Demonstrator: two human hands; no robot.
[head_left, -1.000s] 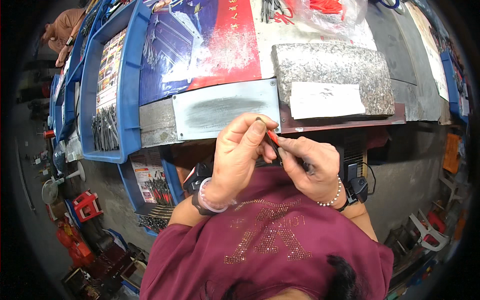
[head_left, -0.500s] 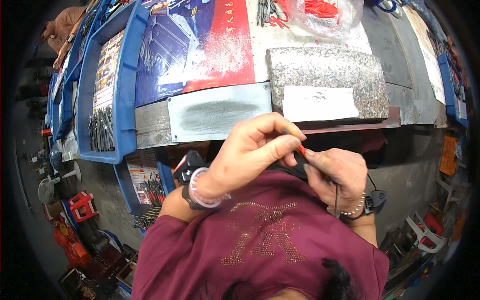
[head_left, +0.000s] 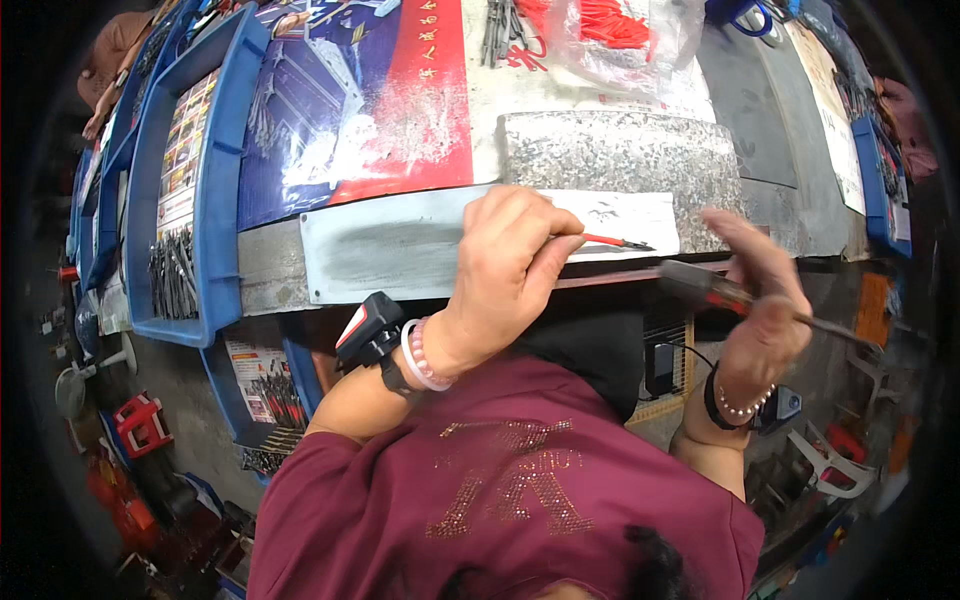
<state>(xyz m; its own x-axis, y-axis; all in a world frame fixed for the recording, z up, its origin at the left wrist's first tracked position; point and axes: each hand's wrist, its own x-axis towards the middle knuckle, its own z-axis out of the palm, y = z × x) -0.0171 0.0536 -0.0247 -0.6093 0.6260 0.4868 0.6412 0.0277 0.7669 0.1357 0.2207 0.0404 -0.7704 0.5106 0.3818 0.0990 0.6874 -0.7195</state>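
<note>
My left hand pinches a thin red-handled pick, holding it level with its dark tip pointing right over a white sheet on a speckled stone slab. Off to the right, my right hand grips a dark tool with a long thin shaft running down to the right. The two hands are apart. Both wrists wear bead bracelets, and a black and red device is strapped to the left wrist.
A grey metal plate lies at the bench's front edge. Blue bins with several small metal tools line the left. A clear bag of red parts sits at the back. A black box with a cable hangs under the bench.
The hands, joined at the chest a second ago, have parted. The left one carried the red pick up over the white sheet; the right one swung out right with the dark tool.
</note>
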